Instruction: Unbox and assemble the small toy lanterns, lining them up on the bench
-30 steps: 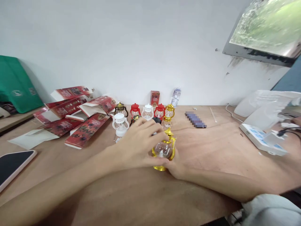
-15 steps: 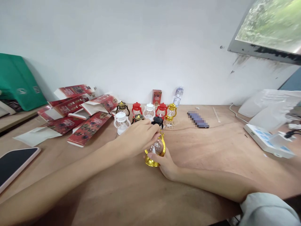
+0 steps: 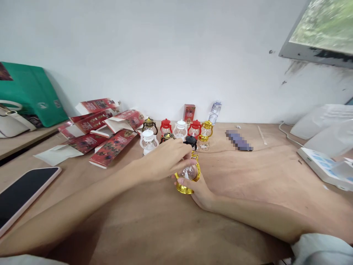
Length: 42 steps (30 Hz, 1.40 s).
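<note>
A small gold toy lantern [image 3: 188, 177] with a clear globe stands on the wooden table [image 3: 248, 173] in front of me. My right hand [image 3: 200, 192] grips its gold base from the right and below. My left hand [image 3: 165, 159] reaches over from the left, its fingers closed on the lantern's top. Just behind stand several more small lanterns: a white one [image 3: 148, 140], a red one [image 3: 166, 127], a second gold one [image 3: 206, 130] and a black-capped one [image 3: 191, 141].
Opened red cartons [image 3: 110, 127] lie at the back left by a green bag [image 3: 33, 94]. A phone [image 3: 23, 191] lies at the left edge. A small red box [image 3: 189, 113] and a bottle [image 3: 215, 112] stand by the wall. A white device [image 3: 324, 167] sits at right.
The view has swung left, so everything sits further right in frame. Both hands stay on the gold lantern, which now stands more upright than a second ago.
</note>
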Motion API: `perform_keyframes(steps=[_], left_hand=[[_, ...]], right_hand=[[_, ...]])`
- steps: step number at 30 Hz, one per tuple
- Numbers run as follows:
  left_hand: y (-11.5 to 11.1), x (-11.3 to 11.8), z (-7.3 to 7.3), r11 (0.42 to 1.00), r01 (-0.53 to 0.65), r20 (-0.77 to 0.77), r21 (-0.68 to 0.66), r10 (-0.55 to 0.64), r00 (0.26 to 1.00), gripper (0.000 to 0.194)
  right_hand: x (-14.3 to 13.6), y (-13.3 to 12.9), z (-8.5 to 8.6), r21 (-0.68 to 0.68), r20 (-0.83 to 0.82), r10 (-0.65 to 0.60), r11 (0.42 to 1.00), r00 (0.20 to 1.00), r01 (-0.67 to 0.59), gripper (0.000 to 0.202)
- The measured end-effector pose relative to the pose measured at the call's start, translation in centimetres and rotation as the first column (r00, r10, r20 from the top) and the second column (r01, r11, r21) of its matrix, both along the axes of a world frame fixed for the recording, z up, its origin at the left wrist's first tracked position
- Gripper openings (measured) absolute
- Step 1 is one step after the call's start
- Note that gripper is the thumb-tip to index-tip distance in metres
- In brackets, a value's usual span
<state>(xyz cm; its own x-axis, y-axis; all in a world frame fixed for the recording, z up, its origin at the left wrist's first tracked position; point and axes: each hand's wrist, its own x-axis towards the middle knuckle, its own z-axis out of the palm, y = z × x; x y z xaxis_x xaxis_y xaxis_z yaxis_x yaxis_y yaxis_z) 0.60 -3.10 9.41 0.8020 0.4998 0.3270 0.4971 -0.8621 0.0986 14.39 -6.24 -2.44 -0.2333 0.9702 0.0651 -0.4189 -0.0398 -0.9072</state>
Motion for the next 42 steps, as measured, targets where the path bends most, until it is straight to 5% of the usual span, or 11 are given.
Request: perform_keyframes(steps=[5, 12, 16, 20, 24, 28, 38, 42], left_hand=[[-0.7, 0.2, 0.2, 0.994, 0.11, -0.176, -0.021, -0.112, 0.978, 0.024], [-2.5, -0.8, 2.5, 0.972, 0.029, 0.138, -0.234, 0.003, 0.99, 0.025], [-1.8, -1.4, 3.2, 0.873, 0.058, 0.296, -0.484, 0.101, 0.95, 0.029], [0.0, -1.1, 2.1, 0.765, 0.013, 0.212, -0.644, 0.162, 0.964, 0.031], [1.4, -0.7, 0.3, 0.748, -0.064, 0.079, -0.661, 0.154, 0.985, 0.031], [1.4, -0.6, -0.2, 0.723, -0.013, 0.01, -0.691, 0.027, 1.0, 0.036], [0.5, -0.6, 0.7, 0.76, 0.075, 0.162, -0.646, 0.041, 0.986, 0.039], [1.1, -0.7, 0.8, 0.672, 0.095, 0.269, -0.735, 0.16, 0.95, 0.042]], right_hand=[[-0.2, 0.3, 0.2, 0.091, -0.028, -0.032, 0.995, 0.999, 0.034, 0.034], [0.2, 0.0, 0.3, 0.123, 0.195, 0.045, 0.99, 0.98, -0.07, 0.038], [0.2, -0.5, 0.4, 0.177, 0.253, 0.247, 0.939, 0.935, -0.296, 0.037], [0.3, -0.5, -0.1, 0.153, 0.27, 0.343, 0.907, 0.9, -0.392, 0.036], [0.4, -0.4, -0.4, 0.094, 0.292, 0.365, 0.909, 0.884, -0.406, 0.044], [0.4, -0.4, -0.3, 0.082, 0.285, 0.385, 0.903, 0.878, -0.422, 0.043], [0.4, -0.1, 0.4, 0.099, 0.252, 0.39, 0.9, 0.886, -0.424, 0.04], [0.8, 0.0, 0.5, 0.045, 0.242, 0.415, 0.898, 0.877, -0.438, 0.036]])
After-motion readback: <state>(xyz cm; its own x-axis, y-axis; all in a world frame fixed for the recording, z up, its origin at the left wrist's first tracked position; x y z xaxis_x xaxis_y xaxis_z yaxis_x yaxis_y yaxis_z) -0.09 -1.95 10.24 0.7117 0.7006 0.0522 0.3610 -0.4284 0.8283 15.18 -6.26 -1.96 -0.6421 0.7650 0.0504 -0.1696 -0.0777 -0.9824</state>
